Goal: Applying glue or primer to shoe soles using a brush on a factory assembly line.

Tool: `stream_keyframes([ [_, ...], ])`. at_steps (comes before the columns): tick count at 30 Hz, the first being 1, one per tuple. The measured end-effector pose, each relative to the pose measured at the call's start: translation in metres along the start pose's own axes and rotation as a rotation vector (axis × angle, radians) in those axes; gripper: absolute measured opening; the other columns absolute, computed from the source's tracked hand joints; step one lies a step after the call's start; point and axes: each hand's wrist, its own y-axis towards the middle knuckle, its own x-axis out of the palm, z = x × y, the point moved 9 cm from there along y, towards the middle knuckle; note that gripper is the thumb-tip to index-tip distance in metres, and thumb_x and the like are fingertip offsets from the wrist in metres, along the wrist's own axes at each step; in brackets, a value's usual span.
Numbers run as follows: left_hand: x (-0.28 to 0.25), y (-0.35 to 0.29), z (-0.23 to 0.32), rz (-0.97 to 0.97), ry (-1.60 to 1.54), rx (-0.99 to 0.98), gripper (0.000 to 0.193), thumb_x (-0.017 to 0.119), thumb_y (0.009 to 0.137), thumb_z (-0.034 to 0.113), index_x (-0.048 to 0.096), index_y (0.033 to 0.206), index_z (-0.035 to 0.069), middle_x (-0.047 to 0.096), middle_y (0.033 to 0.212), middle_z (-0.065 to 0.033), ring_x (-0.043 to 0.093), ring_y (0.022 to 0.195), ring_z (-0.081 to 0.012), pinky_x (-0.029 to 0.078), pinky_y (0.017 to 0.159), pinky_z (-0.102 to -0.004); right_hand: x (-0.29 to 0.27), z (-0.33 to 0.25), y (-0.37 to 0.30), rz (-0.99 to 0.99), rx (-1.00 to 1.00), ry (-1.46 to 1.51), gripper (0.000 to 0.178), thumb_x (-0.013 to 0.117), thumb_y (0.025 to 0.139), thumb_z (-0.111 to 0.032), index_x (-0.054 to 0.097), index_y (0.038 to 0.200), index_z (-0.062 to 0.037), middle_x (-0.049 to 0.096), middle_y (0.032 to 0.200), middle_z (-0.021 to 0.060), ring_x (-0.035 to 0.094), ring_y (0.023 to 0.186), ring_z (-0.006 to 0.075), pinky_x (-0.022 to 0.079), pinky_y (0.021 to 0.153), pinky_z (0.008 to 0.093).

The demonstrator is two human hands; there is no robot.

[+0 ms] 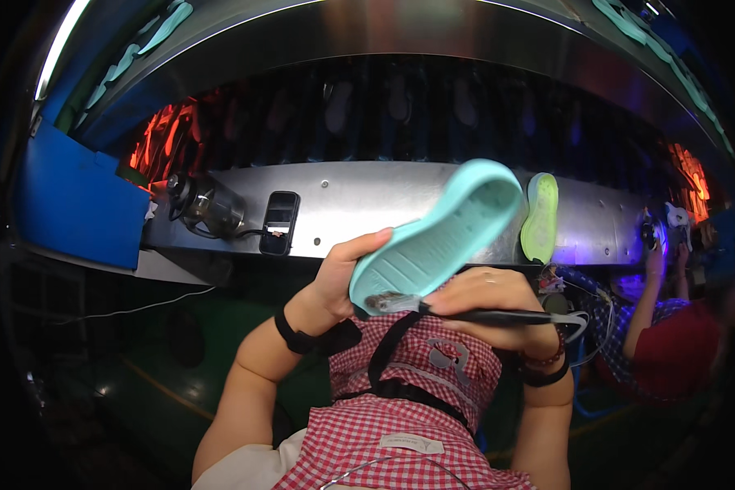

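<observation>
A turquoise shoe sole [457, 220] is tilted up in front of me, its hollow inner side toward me and its wider end up to the right. My left hand [340, 273] is closed on its lower left edge, thumb along the rim. In my right hand [490, 302] is a brush [396, 302] with a black handle and a thin clear tube at its back end. The wet-looking bristles touch the inside of the sole's lower end. My right fingers wrap the handle just below the sole.
A metal ledge [343, 204] runs across behind the sole. On it lie a lime-green sole [540, 216], a phone [280, 223] and a clear jar [212, 206] with a dark lid. Dark slots with soles sit beyond. At right a co-worker in a red top [678, 351] works under purple light.
</observation>
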Motion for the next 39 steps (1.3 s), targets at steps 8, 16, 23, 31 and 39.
stream_keyframes([
  [8,-0.007,-0.008,-0.011,0.148,0.372,-0.243,0.043,0.049,0.088,0.023,0.046,0.117,-0.008,0.056,0.105,-0.0198,0.061,0.086,-0.0209,0.053,0.07,-0.0284,0.007,0.006,-0.009,-0.268,0.081,0.033,0.02,0.062,0.072,-0.004,0.063,0.093,-0.0019,0.064,0.095,0.0135,0.062,0.091,0.0257,0.049,0.077,0.0313],
  [16,-0.02,-0.018,-0.012,0.224,0.408,-0.301,0.042,0.05,0.088,0.021,0.046,0.117,-0.008,0.056,0.106,-0.0199,0.061,0.088,-0.0213,0.052,0.074,-0.0294,-0.007,0.005,-0.01,-0.283,0.055,-0.083,0.023,0.057,0.073,-0.009,0.062,0.095,-0.0023,0.064,0.097,0.0129,0.062,0.089,0.0271,0.049,0.075,0.0334],
  [23,-0.021,-0.024,0.001,0.248,0.427,-0.249,0.046,0.05,0.087,0.022,0.043,0.121,-0.008,0.056,0.108,-0.0207,0.062,0.087,-0.0217,0.052,0.076,-0.0299,-0.008,0.01,-0.017,-0.276,0.097,-0.085,0.022,0.06,0.073,-0.003,0.061,0.094,-0.0014,0.063,0.097,0.0129,0.061,0.09,0.0263,0.048,0.078,0.0322],
  [31,-0.02,-0.021,0.019,0.251,0.508,-0.056,0.045,0.047,0.087,0.026,0.045,0.117,-0.008,0.058,0.103,-0.0169,0.061,0.085,-0.018,0.052,0.073,-0.0265,-0.007,0.029,-0.024,-0.199,0.272,0.087,0.021,0.062,0.076,-0.004,0.061,0.096,0.0007,0.064,0.091,0.0134,0.063,0.084,0.0209,0.049,0.075,0.0285],
  [39,-0.014,-0.007,-0.002,0.232,0.642,0.009,0.043,0.04,0.091,0.026,0.045,0.123,-0.002,0.059,0.096,-0.0095,0.057,0.077,-0.0125,0.046,0.069,-0.024,0.002,0.057,-0.003,0.227,0.455,0.425,0.013,0.059,0.08,-0.008,0.062,0.087,0.0027,0.061,0.071,0.0028,0.054,0.065,0.006,0.042,0.058,0.0187],
])
